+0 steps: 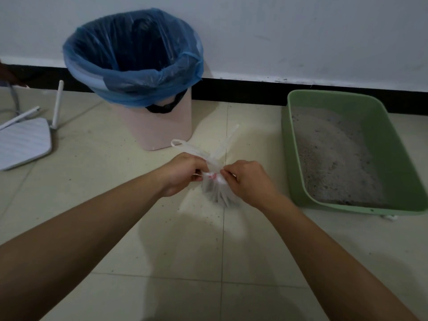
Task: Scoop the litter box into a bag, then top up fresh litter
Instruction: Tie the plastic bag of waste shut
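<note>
Small white bag (218,193) is held between left hand (183,172) and right hand (246,179), both pinching its neck; handles point away toward lined bin (162,126), nearer the left hand.

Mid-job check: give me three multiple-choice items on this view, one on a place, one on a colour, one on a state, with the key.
1. Where does the green litter box lie from the small white bag?
A) to its left
B) to its right
C) under it

2. The liner in the pink bin is:
A) blue
B) black
C) yellow

3. The left hand and right hand:
A) both hang free
B) only the left holds the bag
C) both pinch the bag's neck

Key:
1 B, the box sits apart on the bag's right.
2 A, blue plastic folds over the bin's rim.
3 C, fingers of both hands close on the gathered neck.
</note>
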{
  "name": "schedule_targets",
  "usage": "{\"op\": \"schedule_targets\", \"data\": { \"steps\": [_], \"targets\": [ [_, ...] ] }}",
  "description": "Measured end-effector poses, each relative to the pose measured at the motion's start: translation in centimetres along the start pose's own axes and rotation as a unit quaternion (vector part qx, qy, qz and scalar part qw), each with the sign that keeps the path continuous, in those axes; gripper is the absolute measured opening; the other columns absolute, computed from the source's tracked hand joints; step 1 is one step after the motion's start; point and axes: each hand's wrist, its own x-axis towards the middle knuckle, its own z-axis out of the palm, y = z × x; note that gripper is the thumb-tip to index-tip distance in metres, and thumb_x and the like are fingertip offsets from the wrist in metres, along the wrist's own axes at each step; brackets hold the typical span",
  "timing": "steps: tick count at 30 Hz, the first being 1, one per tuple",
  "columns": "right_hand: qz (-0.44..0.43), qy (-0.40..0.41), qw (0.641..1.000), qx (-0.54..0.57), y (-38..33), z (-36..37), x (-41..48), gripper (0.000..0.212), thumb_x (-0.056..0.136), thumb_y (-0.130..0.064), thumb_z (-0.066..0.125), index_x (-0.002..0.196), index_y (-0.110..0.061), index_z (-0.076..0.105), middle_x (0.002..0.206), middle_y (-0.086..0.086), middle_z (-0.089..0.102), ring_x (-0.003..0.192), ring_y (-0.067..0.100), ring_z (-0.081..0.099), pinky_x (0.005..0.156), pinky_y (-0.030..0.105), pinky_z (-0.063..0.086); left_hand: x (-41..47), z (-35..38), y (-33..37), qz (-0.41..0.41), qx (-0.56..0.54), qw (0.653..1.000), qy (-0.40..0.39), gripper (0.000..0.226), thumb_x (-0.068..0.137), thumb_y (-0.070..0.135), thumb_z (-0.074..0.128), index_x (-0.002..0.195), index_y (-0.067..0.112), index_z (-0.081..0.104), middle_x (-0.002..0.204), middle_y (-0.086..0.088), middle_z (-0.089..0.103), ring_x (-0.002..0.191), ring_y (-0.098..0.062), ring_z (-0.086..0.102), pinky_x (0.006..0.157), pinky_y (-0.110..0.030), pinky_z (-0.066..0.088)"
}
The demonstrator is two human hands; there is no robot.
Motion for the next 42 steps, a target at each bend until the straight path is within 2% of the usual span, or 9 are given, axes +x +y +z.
{"op": "schedule_targets", "data": {
  "steps": [4, 7, 12, 17, 21, 27, 32, 38, 42],
  "targets": [
    [0.022, -0.020, 0.999, 0.017, -0.2, -0.1, 0.0, 0.028, 0.100, -0.027, 0.052, 0.091, -0.014, 0.075, 0.076, 0.006, 0.068, 0.069, 0.022, 0.060, 0.069, 0.031, 0.047, -0.2, 0.4, 0.0, 0.031, 0.005, 0.998, -0.056, 0.027, 0.091, 0.015, 0.063, 0.113, -0.001, 0.065, 0.111, -0.012, 0.070, 0.105, -0.024, 0.066, 0.090, -0.031, 0.051],
    [0.105, -0.038, 0.983, 0.143, -0.2, -0.5, -0.1, 0.022, 0.097, -0.033, 0.059, 0.100, -0.022, 0.078, 0.081, -0.004, 0.072, 0.070, 0.012, 0.063, 0.066, 0.022, 0.047, -0.1, 0.6, -0.1, 0.024, -0.036, 0.999, -0.023, 0.026, 0.097, 0.019, 0.055, 0.116, 0.005, 0.066, 0.111, -0.008, 0.071, 0.106, -0.023, 0.066, 0.086, -0.025, 0.052],
    [0.258, -0.036, 0.852, 0.454, 0.4, -1.0, -0.1, 0.046, 0.090, -0.044, 0.067, 0.131, -0.025, 0.060, 0.106, -0.008, 0.069, 0.085, 0.005, 0.066, 0.077, 0.025, 0.051, 0.2, -0.1, -0.4, 0.014, -0.039, 0.999, -0.029, 0.026, 0.098, 0.022, 0.054, 0.114, 0.007, 0.068, 0.113, -0.009, 0.071, 0.114, -0.030, 0.062, 0.107, -0.042, 0.043],
    [0.298, 0.016, 0.749, 0.592, 0.5, -2.2, 1.2, 0.053, 0.080, -0.063, 0.068, 0.115, -0.024, 0.069, 0.105, -0.004, 0.066, 0.089, 0.016, 0.059, 0.073, 0.029, 0.046, 0.3, 0.0, -0.4, 0.003, -0.016, 0.998, -0.057, 0.027, 0.097, 0.023, 0.055, 0.114, 0.006, 0.068, 0.114, -0.012, 0.069, 0.115, -0.031, 0.060, 0.109, -0.045, 0.039],
    [0.297, 0.039, 0.723, 0.622, 0.5, -2.2, 1.7, 0.024, 0.094, -0.040, 0.063, 0.096, -0.019, 0.075, 0.093, -0.002, 0.067, 0.083, 0.013, 0.057, 0.070, 0.027, 0.047, 0.4, 0.4, -0.3, -0.006, -0.022, 0.998, -0.062, 0.036, 0.097, 0.028, 0.055, 0.118, 0.000, 0.063, 0.114, -0.010, 0.068, 0.115, -0.031, 0.060, 0.109, -0.046, 0.040],
    [0.322, 0.093, 0.582, 0.741, 0.1, -1.9, 1.5, 0.023, 0.103, -0.025, 0.047, 0.093, -0.012, 0.062, 0.088, 0.006, 0.071, 0.074, 0.014, 0.067, 0.064, 0.025, 0.053, 0.4, 0.5, -0.1, 0.007, -0.121, 0.992, -0.044, 0.034, 0.102, 0.041, 0.039, 0.114, 0.025, 0.067, 0.101, 0.000, 0.066, 0.096, -0.013, 0.059, 0.089, -0.037, 0.039],
    [0.346, 0.135, 0.557, 0.743, 0.3, -1.6, 1.1, 0.024, 0.103, -0.023, 0.046, 0.089, -0.011, 0.062, 0.081, 0.006, 0.071, 0.068, 0.015, 0.067, 0.058, 0.024, 0.053, 0.7, 0.4, -0.2, -0.013, -0.158, 0.987, -0.036, 0.031, 0.102, 0.044, 0.037, 0.083, 0.026, 0.055, 0.101, -0.007, 0.068, 0.096, -0.016, 0.061, 0.085, -0.038, 0.038],
    [0.328, 0.127, 0.562, 0.748, 0.1, -1.4, 1.0, 0.025, 0.101, -0.021, 0.045, 0.082, -0.012, 0.058, 0.085, 0.010, 0.071, 0.069, 0.018, 0.067, 0.063, 0.027, 0.053, 0.8, 0.6, -0.1, 0.010, -0.083, 0.996, -0.020, 0.018, 0.091, 0.027, 0.063, 0.075, 0.020, 0.058, 0.111, -0.009, 0.071, 0.114, -0.019, 0.061, 0.097, -0.038, 0.037],
    [0.319, 0.136, 0.579, 0.738, 0.0, -1.5, 0.9, 0.027, 0.101, -0.021, 0.044, 0.079, -0.011, 0.056, 0.083, 0.010, 0.071, 0.069, 0.019, 0.067, 0.064, 0.028, 0.054, 0.9, 0.5, -0.6, 0.003, -0.116, 0.993, 0.011, 0.037, 0.088, 0.009, 0.067, 0.063, 0.022, 0.042, 0.108, -0.012, 0.072, 0.109, -0.018, 0.066, 0.080, -0.032, 0.038]
  ]
}}
